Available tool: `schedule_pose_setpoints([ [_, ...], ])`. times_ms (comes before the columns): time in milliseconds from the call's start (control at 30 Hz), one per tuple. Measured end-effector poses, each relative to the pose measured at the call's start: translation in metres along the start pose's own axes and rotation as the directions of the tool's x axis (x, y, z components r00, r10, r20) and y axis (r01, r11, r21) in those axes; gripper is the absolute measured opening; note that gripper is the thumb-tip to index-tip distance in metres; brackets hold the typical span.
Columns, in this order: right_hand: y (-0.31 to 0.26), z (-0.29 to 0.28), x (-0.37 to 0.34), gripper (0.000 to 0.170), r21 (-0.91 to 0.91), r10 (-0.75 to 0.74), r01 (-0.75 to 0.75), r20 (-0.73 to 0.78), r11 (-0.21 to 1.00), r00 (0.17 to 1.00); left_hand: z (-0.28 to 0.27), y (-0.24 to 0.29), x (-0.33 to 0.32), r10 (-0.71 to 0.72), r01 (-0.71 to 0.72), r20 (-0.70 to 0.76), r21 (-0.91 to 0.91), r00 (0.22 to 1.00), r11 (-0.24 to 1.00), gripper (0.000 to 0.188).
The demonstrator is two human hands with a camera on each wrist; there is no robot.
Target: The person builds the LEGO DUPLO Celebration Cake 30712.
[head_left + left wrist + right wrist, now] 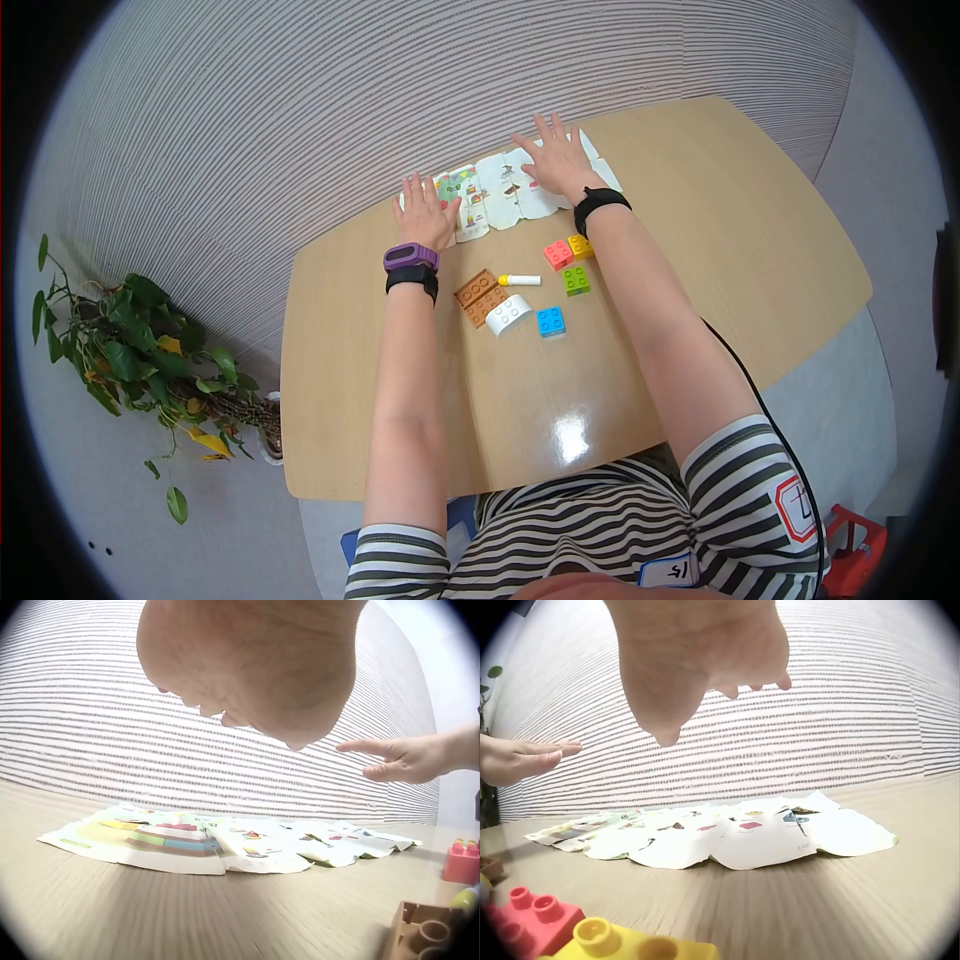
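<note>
Paper partly hidden by left hand

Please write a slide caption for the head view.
Left hand and right hand hover above printed paper, with toy blocks nearby.

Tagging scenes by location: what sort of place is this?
Indoors, perhaps a playroom or classroom corner: a table against a wall, with toy bricks on it. Exact use unclear.

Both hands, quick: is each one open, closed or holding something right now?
Left hand: open, holding nothing, above the sheet.
Right hand: open, holding nothing, also above the sheet.
</note>
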State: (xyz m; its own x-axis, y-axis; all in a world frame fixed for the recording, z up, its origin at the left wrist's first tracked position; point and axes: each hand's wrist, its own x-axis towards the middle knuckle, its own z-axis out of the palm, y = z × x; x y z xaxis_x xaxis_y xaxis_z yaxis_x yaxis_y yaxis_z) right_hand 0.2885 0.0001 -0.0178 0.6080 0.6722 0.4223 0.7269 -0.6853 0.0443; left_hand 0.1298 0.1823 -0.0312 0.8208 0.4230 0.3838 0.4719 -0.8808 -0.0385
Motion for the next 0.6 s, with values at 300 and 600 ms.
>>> schedule_pose_setpoints([
  [300, 0.0004, -0.0007, -0.0017, 0.058, -0.016, -0.006, 0.006, -0.004, 1.0, 1.0, 0.0018, -0.0006, 0.0001, -0.001, 0.001, 0.006, 0.009, 1.0, 1.0, 0.074],
  [600, -0.0003, -0.001, -0.0012, 0.058, -0.007, -0.009, 0.009, -0.009, 1.0, 1.0, 0.0033, -0.0017, -0.0003, -0.003, 0.003, 0.008, 0.01, 1.0, 1.0, 0.074],
])
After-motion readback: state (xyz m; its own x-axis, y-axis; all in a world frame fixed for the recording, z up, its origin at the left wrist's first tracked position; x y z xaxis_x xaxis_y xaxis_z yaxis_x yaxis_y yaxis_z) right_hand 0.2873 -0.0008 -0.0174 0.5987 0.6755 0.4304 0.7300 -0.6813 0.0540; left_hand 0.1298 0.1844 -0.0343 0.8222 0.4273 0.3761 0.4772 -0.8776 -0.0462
